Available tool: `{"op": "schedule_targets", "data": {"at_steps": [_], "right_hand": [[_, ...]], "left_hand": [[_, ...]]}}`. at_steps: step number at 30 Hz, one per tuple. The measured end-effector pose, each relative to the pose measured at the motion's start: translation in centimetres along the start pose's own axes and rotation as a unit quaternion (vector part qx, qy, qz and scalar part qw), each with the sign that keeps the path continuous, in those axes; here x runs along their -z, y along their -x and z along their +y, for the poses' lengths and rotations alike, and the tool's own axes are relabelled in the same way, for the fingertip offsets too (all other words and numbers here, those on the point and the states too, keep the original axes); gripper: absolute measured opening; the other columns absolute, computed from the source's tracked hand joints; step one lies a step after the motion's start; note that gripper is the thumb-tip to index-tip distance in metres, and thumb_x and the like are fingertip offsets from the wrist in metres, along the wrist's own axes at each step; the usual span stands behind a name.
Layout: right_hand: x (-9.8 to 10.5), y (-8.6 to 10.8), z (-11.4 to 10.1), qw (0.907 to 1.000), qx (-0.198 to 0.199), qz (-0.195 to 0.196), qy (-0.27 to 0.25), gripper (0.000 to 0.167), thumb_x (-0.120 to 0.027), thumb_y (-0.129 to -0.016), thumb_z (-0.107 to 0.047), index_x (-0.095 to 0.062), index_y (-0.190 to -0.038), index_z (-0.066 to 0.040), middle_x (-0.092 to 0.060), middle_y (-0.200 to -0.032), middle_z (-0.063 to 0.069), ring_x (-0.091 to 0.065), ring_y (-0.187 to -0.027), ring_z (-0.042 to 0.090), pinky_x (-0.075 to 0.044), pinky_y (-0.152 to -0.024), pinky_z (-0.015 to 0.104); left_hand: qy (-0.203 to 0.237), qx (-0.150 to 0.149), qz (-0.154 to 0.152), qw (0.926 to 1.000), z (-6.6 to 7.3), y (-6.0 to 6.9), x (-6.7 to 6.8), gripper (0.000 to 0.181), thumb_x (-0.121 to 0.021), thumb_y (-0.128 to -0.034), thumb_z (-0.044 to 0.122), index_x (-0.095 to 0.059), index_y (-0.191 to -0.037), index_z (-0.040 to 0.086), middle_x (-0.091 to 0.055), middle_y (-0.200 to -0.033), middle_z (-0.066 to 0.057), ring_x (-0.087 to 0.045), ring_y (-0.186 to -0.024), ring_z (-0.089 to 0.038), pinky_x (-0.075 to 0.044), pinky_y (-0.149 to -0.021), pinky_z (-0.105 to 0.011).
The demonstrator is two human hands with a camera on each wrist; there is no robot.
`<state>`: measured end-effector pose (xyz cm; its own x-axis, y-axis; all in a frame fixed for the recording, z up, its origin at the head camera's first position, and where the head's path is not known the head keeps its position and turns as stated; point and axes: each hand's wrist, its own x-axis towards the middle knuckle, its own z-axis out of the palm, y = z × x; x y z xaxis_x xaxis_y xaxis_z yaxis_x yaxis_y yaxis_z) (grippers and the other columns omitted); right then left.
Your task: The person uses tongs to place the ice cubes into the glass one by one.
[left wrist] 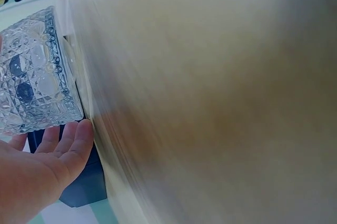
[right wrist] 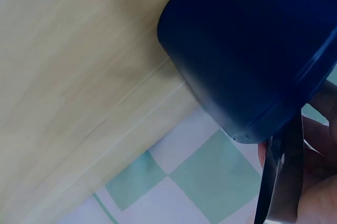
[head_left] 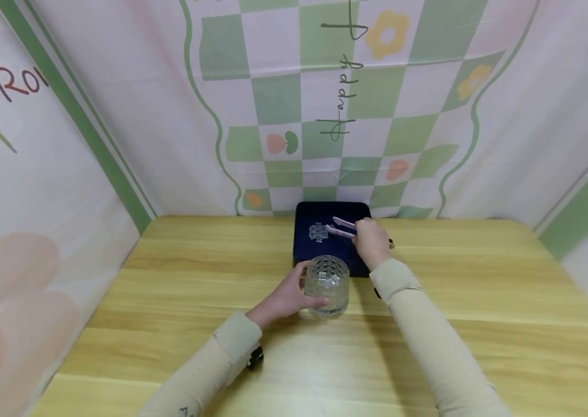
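Observation:
In the head view my left hand (head_left: 290, 294) holds a clear, textured drinking glass (head_left: 327, 295), thumb on the near side and fingers on the far left. Several clear pieces seem to lie inside it. The left wrist view shows the patterned glass (left wrist: 34, 77) above the fingers of the left hand (left wrist: 45, 166). My right hand (head_left: 372, 242) grips pale pink tongs (head_left: 345, 234), their two arms spread apart over a dark blue tray (head_left: 307, 252). Small clear blocks (head_left: 318, 232) lie clustered in the tray, just left of the tong tips. Whether the tips touch one is unclear.
The tray stands at the back of the wooden table (head_left: 200, 278), against a checked fabric backdrop (head_left: 320, 92). The glass is directly in front of the tray. In the right wrist view, the tray's tall outer wall (right wrist: 221, 77) fills the upper right.

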<state>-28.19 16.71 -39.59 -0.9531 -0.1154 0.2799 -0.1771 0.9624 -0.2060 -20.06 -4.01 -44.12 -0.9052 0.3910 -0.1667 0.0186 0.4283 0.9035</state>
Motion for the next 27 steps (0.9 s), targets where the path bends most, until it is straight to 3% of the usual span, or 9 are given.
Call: {"op": "schedule_targets", "data": {"at_steps": [15, 27], "right_hand": [[-0.45, -0.24, -0.29, 0.9988, -0.025, -0.04, -0.009, 0.014, -0.068, -0.084, -0.006, -0.067, -0.084, 0.008, -0.065, -0.091, 0.026, -0.064, -0.082, 0.043, -0.053, -0.074, 0.052], [-0.43, -0.3, 0.0, 0.9993, -0.016, -0.03, -0.013, 0.01, -0.069, -0.079, -0.003, -0.064, -0.075, 0.005, -0.067, -0.085, 0.026, -0.064, -0.077, 0.042, -0.053, -0.068, 0.052]], "left_hand": [[-0.007, -0.006, -0.001, 1.0, -0.32, -0.14, 0.01, 0.089, -0.078, -0.0786, 0.034, -0.026, -0.148, 0.016, -0.037, -0.149, -0.011, -0.043, -0.131, -0.034, -0.045, -0.102, -0.047], [-0.007, 0.0, 0.002, 1.0, -0.21, -0.13, -0.03, 0.09, -0.079, -0.0779, 0.034, -0.026, -0.149, 0.016, -0.039, -0.148, -0.011, -0.044, -0.131, -0.033, -0.045, -0.102, -0.047]]}}
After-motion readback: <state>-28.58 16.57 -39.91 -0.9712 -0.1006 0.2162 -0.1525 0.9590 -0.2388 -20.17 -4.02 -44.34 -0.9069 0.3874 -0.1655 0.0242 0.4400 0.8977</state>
